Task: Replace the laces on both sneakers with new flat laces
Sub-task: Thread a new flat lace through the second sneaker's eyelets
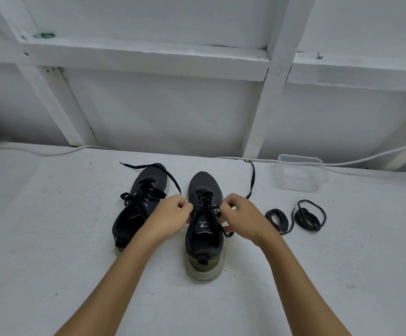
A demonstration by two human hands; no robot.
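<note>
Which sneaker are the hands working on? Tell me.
The right-hand sneaker, heel toward the camera. Both the left hand and right hand pinch its flat lace; the other sneaker lies untouched beside it.

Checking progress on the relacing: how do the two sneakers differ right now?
The left sneaker lies untouched with its lace tied in a bow; the right sneaker has both hands, left hand and right hand, pinching its loose lace ends. The left sneaker sits farther away. Both are dark with pale soles, toes toward the wall.
</note>
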